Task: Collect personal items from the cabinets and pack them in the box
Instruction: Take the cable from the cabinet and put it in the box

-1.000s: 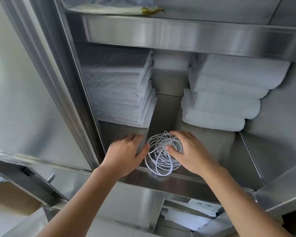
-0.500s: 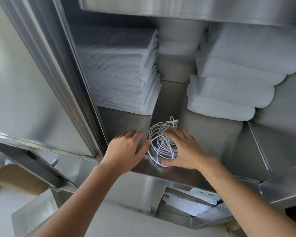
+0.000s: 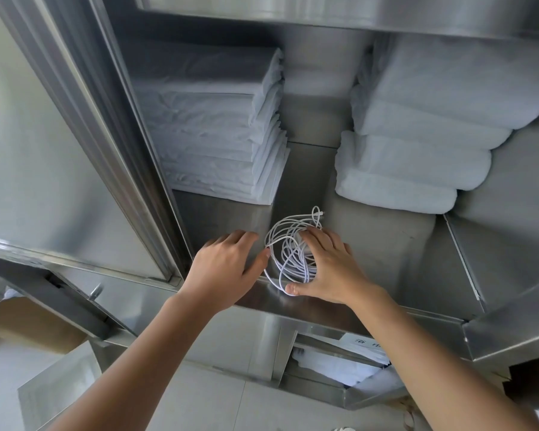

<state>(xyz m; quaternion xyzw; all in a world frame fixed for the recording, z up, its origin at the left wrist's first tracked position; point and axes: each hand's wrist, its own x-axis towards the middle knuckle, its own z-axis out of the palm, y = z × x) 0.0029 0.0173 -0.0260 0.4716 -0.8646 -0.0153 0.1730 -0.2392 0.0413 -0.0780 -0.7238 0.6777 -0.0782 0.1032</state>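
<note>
White cable (image 3: 288, 247), wound in a loose coil, sits at the front of the steel cabinet shelf (image 3: 386, 244), in the gap btw two linen stacks. Right hand (image 3: 327, 269) grips it: fingers curl over the coil's top & right side, thumb tucked under the front loops near the shelf lip. The palm hides approx half the coil, so can't tell how many loops are in the grasp, or whether the coil is lifted off the steel. One plug end (image 3: 319, 214) pokes out past the fingertips toward the back; the other end is hidden.

Left hand (image 3: 227, 269) lies palm down on the shelf just left of the coil, fingers straight, holding nothing. Its thumb tip reaches the outer loop & looks to be touching it.

Behind, L side: stack of folded white sheets (image 3: 212, 129). R side: pile of rolled white towels (image 3: 417, 150), its top lost in shadow under the upper shelf edge (image 3: 324, 10). Something white at the back btw them is too shadowed to identify.

Open cabinet door (image 3: 44, 150) fills the left of view. Below it shows a corner of a cardboard box (image 3: 28, 325), mostly hidden by the door & cut by the frame edge; inside not visible. Under the shelf, a lower compartment (image 3: 280, 353) shows white cloth & a paper w/ print too small to read. Both forearms enter from the bottom, elbows out of frame.
</note>
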